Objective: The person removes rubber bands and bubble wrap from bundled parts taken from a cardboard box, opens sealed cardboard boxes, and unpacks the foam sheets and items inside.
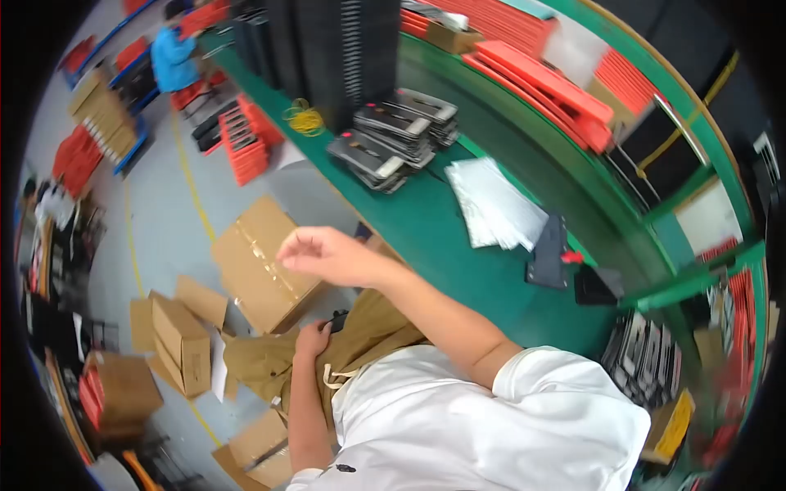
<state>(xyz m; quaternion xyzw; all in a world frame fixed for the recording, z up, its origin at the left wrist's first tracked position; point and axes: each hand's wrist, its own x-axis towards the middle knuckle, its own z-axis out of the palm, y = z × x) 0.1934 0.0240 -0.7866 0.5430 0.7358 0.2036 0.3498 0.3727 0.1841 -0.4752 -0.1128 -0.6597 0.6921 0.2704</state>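
My right hand [318,255] is raised in the air in front of a large taped cardboard box [264,260]. Its fingers are loosely curled and I see nothing in them. Low at my lap, my left hand [310,339] closes around a small black object [336,320], too small to name. To the right of my right hand runs a green-topped bench [426,233]. On it lie stacks of flat black and silver panels [381,147], a fan of silvery white sheets [495,204] and a dark flat piece [547,258].
An open carton [182,344] and another box [266,446] stand on the floor. Red trays [241,143] are stacked beside the bench. Tall black stacks [327,57] rise at its far end. A person in blue [173,61] sits farther off. Red parts [540,94] fill a shelf.
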